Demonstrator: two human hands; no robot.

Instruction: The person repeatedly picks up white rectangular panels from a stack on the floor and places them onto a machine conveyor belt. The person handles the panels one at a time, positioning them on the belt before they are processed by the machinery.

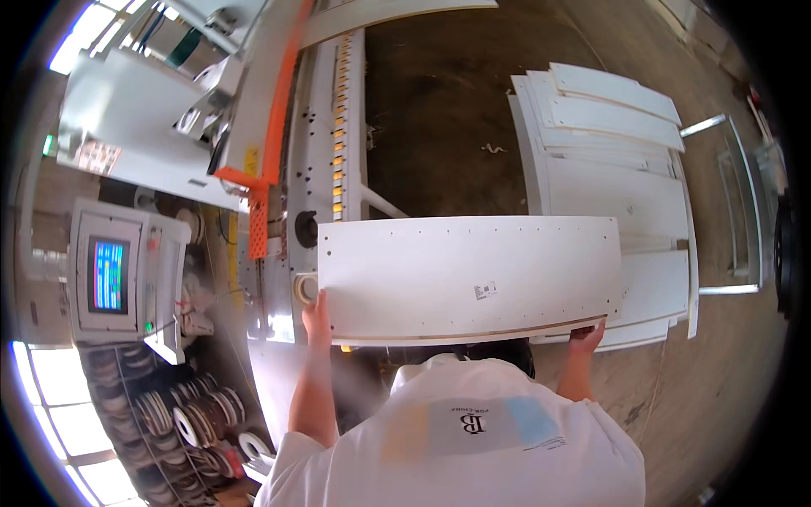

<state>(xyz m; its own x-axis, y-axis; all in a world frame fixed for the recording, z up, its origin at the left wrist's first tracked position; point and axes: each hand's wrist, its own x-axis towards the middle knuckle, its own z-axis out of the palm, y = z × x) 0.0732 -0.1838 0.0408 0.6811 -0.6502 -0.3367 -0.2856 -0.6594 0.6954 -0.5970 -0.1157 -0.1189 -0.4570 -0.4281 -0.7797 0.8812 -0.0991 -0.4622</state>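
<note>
A long white board (456, 270) lies crosswise in front of me, with small holes along its edges and a printed label. My left hand (317, 319) grips its left end near the front corner, the thumb up along the short edge. At the front right corner, my right hand (589, 335) holds the board from below, with most of its fingers hidden underneath. The board's left end overlaps the edge of a machine bed (312, 152) with a row of yellow rollers. A brown strip shows along the board's near edge.
An orange guard (283, 110) runs along the machine. To the left stands a control panel (108, 275) with a lit screen. Rolls of strip (198, 422) sit on racks at lower left. White boards (608, 190) are stacked at right, beside a metal frame (743, 203).
</note>
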